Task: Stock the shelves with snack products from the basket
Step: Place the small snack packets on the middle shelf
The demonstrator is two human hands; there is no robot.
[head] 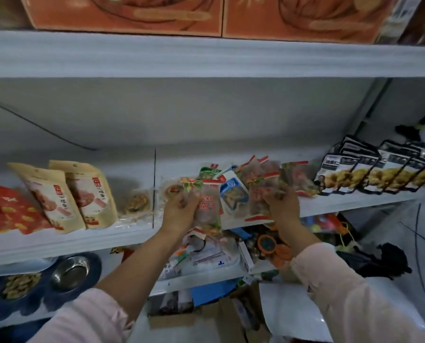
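Left hand [179,211]: fingers curled round a clear snack packet [207,209] with red lettering, held upright, its lower end hanging past the front lip of the middle shelf [82,240]. Right hand [284,206]: grips a second clear packet [259,201] with a red strip at top and bottom, base about level with the shelf lip. Hands apart; between them a blue-and-white packet [233,194] stands on the shelf. Behind both, a loose cluster of similar red-trimmed packets [298,177], leaning at mixed angles. Held packets blurred; print not readable.

Same shelf, left of a thin clear divider [154,184]: a small clear pack [137,203] with a round brown snack, two tan pouches [90,196] standing side by side, red bags [6,214] at the far left. Right end: a row of black-and-white pouches [374,172] showing yellow pieces, overlapping.

Top shelf holds orange boxes [124,16]. Lower shelf: metal bowl [70,271], mixed small goods. Pale pink sleeves [350,300] on both forearms.
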